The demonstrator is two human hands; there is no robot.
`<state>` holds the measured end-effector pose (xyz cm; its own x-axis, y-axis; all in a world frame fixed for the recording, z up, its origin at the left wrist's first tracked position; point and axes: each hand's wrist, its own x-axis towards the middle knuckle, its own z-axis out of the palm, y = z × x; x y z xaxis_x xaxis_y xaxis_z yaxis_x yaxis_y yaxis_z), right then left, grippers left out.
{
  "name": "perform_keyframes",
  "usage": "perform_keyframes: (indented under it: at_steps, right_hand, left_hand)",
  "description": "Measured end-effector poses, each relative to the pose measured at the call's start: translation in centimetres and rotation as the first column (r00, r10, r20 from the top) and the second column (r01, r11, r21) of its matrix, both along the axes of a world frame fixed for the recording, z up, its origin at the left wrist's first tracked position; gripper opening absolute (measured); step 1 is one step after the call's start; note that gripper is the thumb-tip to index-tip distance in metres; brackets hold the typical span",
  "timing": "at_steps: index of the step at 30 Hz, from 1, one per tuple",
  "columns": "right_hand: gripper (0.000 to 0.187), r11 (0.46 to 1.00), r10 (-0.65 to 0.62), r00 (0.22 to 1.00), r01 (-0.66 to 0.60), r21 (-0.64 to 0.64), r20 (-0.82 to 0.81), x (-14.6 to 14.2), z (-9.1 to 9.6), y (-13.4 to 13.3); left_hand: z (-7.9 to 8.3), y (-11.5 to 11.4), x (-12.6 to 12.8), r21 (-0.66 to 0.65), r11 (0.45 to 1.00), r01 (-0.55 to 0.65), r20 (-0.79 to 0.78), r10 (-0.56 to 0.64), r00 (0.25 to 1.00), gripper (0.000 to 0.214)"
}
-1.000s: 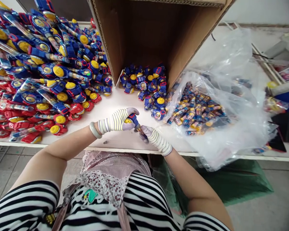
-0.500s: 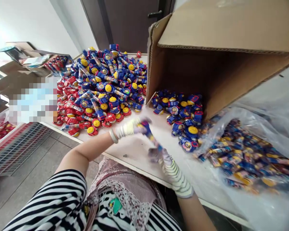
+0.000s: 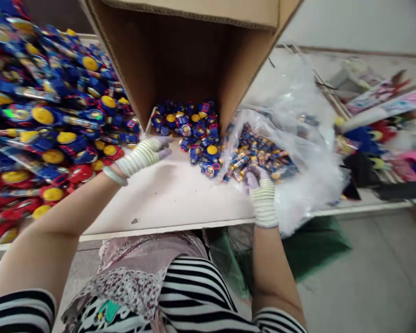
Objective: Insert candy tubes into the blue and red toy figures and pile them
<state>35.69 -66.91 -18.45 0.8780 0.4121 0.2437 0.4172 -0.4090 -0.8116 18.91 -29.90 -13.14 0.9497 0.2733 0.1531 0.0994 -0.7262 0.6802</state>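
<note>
My left hand (image 3: 143,155), in a striped glove, stretches over the white table (image 3: 166,194) with its fingers out and nothing in them. Its fingertips lie close to the blue and yellow toys (image 3: 197,134) that spill from the mouth of the tipped cardboard box (image 3: 180,55). My right hand (image 3: 262,196), also gloved, rests in the open clear plastic bag (image 3: 308,152). Its fingertips curl down into the heap of small coloured tubes (image 3: 260,157); what they grip is hidden.
A big pile of blue and red toys (image 3: 48,125) with yellow caps covers the table's left part. Blurred coloured packets and toys (image 3: 377,115) lie at the right. A green bag (image 3: 312,240) sits on the floor under the table edge.
The blue toy that both hands held together is no longer in them. My left hand has gone towards the box mouth, my right hand into the bag. The view has swung back right.
</note>
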Motion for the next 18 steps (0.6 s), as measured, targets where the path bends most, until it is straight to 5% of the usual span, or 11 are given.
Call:
perform_keyframes:
  at_steps: [3, 6, 8, 12, 15, 16, 18]
  right_hand:
    - [0.038, 0.916, -0.044, 0.979, 0.119, -0.383, 0.200, 2.6, 1.6, -1.4]
    - [0.038, 0.643, 0.144, 0.976, 0.032, -0.765, 0.163, 2.8, 2.2, -0.6]
    - [0.038, 0.497, 0.191, 0.969, 0.042, -0.867, 0.156, 2.1, 1.9, 0.9]
    - [0.039, 0.386, 0.230, 0.955, 0.085, -0.918, 0.186, 1.0, 1.3, 3.6]
    - [0.034, 0.398, 0.279, 0.952, 0.004, -0.918, 0.125, 1.0, 1.5, 3.6]
    - [0.033, 0.453, 0.270, 0.957, -0.028, -0.891, 0.107, 0.9, 1.7, 3.2]
    - [0.032, 0.665, 0.199, 0.977, -0.083, -0.742, 0.070, 0.5, 2.1, 2.2]
  left_hand:
    - [-2.2, -6.8, 6.5, 0.193, 0.979, 0.060, -0.326, 0.006, 0.946, 0.060]
    - [-3.0, -9.3, 10.2, 0.302, 0.952, 0.041, -0.443, 0.102, 0.891, 0.066]
    - [-3.6, -9.3, 10.7, 0.260, 0.965, 0.027, -0.458, 0.099, 0.883, 0.066]
    - [-5.1, -8.3, 8.1, 0.004, 0.997, -0.071, -0.440, 0.066, 0.896, 0.060]
    - [-5.8, -7.3, 4.3, -0.377, 0.913, -0.158, -0.293, 0.044, 0.955, 0.064]
    - [-5.8, -7.0, 2.9, -0.540, 0.827, -0.155, -0.220, 0.040, 0.975, 0.063]
    - [-5.6, -7.0, 0.6, -0.788, 0.609, -0.097, -0.090, 0.043, 0.995, 0.057]
